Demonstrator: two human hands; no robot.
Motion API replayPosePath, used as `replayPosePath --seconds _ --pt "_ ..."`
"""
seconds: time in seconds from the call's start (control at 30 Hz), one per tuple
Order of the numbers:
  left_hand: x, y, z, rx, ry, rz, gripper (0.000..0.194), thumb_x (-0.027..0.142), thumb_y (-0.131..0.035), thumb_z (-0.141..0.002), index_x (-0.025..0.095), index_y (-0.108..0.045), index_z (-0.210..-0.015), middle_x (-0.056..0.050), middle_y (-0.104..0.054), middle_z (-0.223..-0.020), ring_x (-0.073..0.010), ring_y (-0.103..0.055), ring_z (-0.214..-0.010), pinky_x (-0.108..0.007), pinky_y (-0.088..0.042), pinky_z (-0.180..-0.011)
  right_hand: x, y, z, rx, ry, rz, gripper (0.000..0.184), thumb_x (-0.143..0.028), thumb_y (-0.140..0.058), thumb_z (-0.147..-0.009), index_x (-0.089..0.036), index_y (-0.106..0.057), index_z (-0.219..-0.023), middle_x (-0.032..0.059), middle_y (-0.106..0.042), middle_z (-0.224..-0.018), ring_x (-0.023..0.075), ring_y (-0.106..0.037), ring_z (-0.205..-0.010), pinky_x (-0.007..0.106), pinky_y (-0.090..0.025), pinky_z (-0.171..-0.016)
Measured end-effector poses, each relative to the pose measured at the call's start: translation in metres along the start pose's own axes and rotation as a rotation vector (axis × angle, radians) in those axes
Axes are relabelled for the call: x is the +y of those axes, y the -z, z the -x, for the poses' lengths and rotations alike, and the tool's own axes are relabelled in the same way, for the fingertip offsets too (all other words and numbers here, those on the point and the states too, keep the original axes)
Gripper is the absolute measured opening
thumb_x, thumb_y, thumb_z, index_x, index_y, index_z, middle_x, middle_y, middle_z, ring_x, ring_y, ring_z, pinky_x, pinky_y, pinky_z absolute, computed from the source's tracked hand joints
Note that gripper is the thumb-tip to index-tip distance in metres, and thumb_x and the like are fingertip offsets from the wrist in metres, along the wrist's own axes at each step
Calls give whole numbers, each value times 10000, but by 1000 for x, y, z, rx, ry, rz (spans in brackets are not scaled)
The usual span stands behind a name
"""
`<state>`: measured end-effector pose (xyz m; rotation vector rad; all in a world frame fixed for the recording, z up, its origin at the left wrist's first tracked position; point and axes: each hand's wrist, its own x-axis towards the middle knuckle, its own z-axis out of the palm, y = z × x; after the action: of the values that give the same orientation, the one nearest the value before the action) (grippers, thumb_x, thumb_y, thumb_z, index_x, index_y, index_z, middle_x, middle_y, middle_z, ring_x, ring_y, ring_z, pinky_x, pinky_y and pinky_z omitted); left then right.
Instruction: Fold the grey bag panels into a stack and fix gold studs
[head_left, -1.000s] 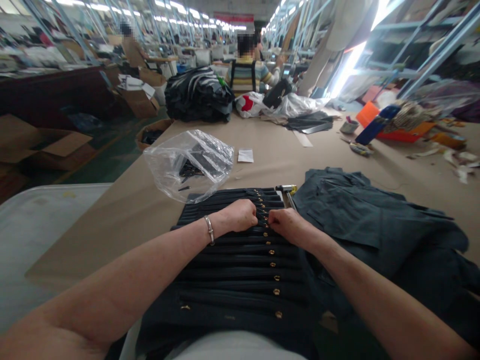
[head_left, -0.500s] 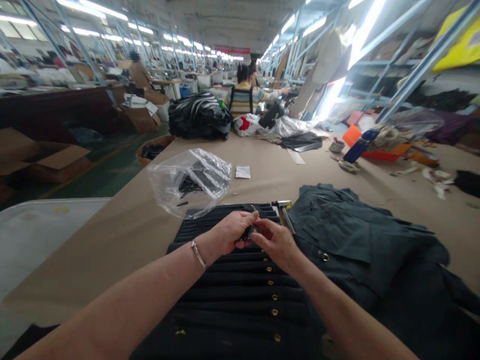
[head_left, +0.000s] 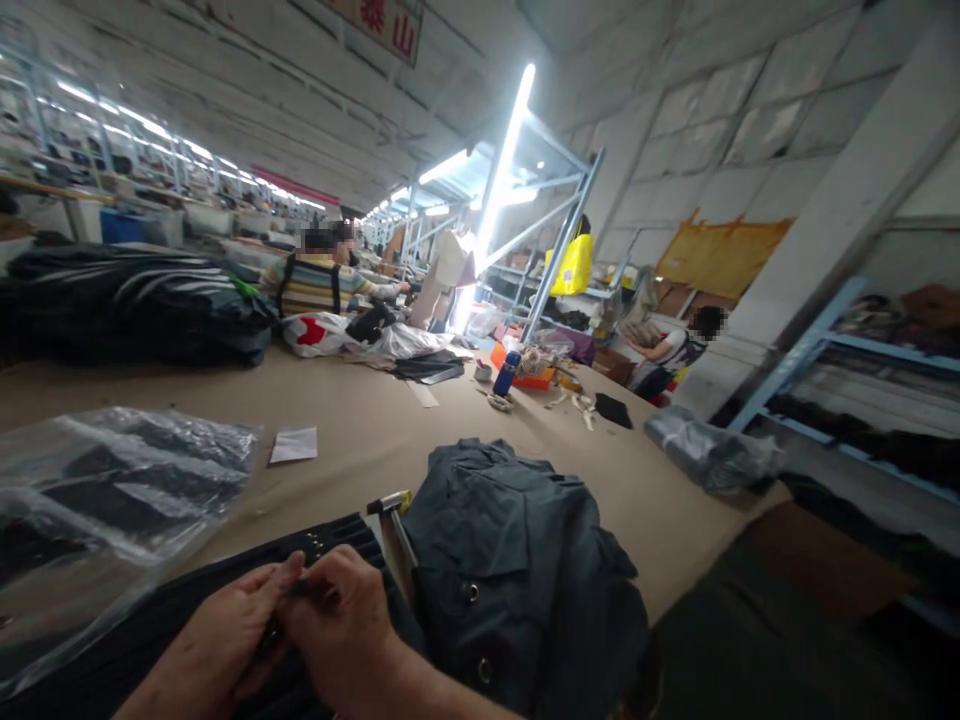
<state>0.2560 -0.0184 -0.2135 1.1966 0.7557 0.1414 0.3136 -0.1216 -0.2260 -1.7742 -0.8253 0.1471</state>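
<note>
Low in the head view, my left hand (head_left: pixel 232 630) and my right hand (head_left: pixel 345 615) meet, fingers pinched together around something small and dark. What it is stays mostly hidden behind the fingers. Beneath them lies a row of folded dark cloth pieces (head_left: pixel 352 535) with small gold eyelets. Just right of my hands, a hammer (head_left: pixel 394 520) rests with its head toward the back. Beside it spreads a dark grey-green garment (head_left: pixel 510 540) with metal eyelets. On the left, a clear plastic bag (head_left: pixel 165 460) holds dark items.
A white paper square (head_left: pixel 294 445) lies on the brown tabletop (head_left: pixel 360 410). Farther back are a pile of dark cloth (head_left: pixel 135 300), a blue bottle (head_left: pixel 507 372) and an orange tray (head_left: pixel 536 380). A grey plastic bundle (head_left: pixel 709 450) sits at the right edge. Other people are seated beyond.
The view has swung right and tilted, so the hands and cloth now sit lower left. Both hands stay together, fingers still pinched on the small dark thing.
</note>
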Motion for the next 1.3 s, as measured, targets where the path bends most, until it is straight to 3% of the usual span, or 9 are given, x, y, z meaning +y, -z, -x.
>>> replayPosePath --seconds 0.13,0.33,0.43,0.5,0.6,0.73,0.83,1.07,1.3 --pt "1 3 3 -18 34 12 539 525 -830 -365 187 -541 -669 52 -513 -545 -79 -447 -468 -168 -385 -413 -9 26 -4 -88 24 54 45 -191 -506 -863 -210 -546 -865 -45 -568 -659 111 -541 -572 182 -382 -508" --pt "3 3 19 -188 56 -37 537 603 -777 -494 186 -576 -765 64 -471 -534 -70 -431 -435 -162 -361 -399 -5 50 -11 -249 331 594 91 -216 -538 -893 -228 -617 -937 -4 -660 -843 153 -616 -776 215 -435 -672" --pt "9 5 28 -227 106 -120 519 601 -727 -572 166 -561 -803 62 -476 -562 -51 -417 -421 -135 -296 -374 -5 52 -9 -366 415 764 109 -227 -524 -920 -204 -629 -905 27 -644 -836 166 -612 -776 224 -432 -656" --pt "14 7 31 -308 69 -185 467 568 -683 -641 164 -539 -824 60 -485 -604 -46 -436 -444 -129 -314 -392 -7 53 -7 -395 394 768 112 -193 -526 -919 -191 -637 -901 36 -640 -846 154 -605 -762 217 -428 -659" --pt "20 10 29 -327 46 -323 320 441 -656 -676 164 -527 -771 49 -487 -581 -71 -437 -406 -147 -244 -336 -7 55 -9 -379 301 539 96 -127 -588 -864 -190 -653 -894 16 -652 -845 131 -597 -778 205 -425 -707" --pt "23 8 24 -257 -75 -575 118 271 -538 -753 156 -547 -725 57 -450 -500 -66 -393 -354 -159 -239 -336 1 57 -13 -403 40 243 44 -173 -609 -812 -167 -644 -787 -35 -595 -616 110 -548 -576 193 -391 -549" --pt "23 4 21 -242 -121 -708 72 188 -530 -726 151 -558 -671 58 -440 -455 -74 -392 -341 -176 -262 -350 8 57 -13 -443 -37 213 100 -129 -557 -785 -158 -647 -751 -36 -595 -596 112 -550 -568 191 -388 -540" --pt "20 1 13 -284 -265 -962 102 152 -542 -698 125 -625 -644 38 -482 -462 -75 -417 -406 -198 -265 -422 10 57 -6 -519 -38 436 210 -61 -546 -771 -175 -711 -832 -11 -670 -723 126 -580 -652 209 -401 -613" --pt "20 3 20 -349 -337 -1089 133 177 -554 -719 125 -663 -664 19 -553 -547 -91 -452 -520 -209 -301 -485 11 64 8 -535 153 600 155 -110 -596 -808 -205 -702 -872 11 -667 -852 165 -598 -796 245 -405 -705"
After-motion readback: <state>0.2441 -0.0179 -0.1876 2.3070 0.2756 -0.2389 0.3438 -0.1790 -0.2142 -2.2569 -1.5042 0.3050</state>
